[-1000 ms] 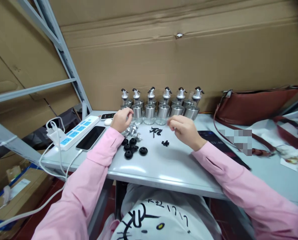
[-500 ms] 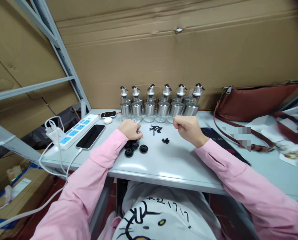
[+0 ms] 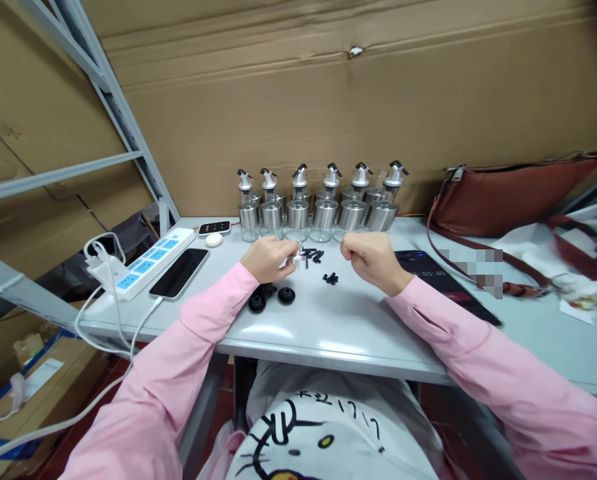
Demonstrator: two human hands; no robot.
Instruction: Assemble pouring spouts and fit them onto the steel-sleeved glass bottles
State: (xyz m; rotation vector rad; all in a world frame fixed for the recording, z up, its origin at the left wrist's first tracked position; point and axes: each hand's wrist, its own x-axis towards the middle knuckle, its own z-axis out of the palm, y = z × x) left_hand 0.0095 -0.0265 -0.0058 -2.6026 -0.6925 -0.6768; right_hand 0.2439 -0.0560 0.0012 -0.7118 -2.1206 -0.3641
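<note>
Metal spout (image 3: pixel 293 260) sideways in left hand (image 3: pixel 269 259)

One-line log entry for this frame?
left hand: holds small metal part | right hand: fisted, contents hidden | black caps: on table

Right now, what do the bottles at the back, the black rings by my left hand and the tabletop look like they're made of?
Bottles: clear glass bodies below shiny metal collars, judging by see-through bases and bright reflections. Black rings: matte, probably rubber or plastic. Tabletop: smooth pale grey, with soft glare, maybe painted metal or laminate.
</note>
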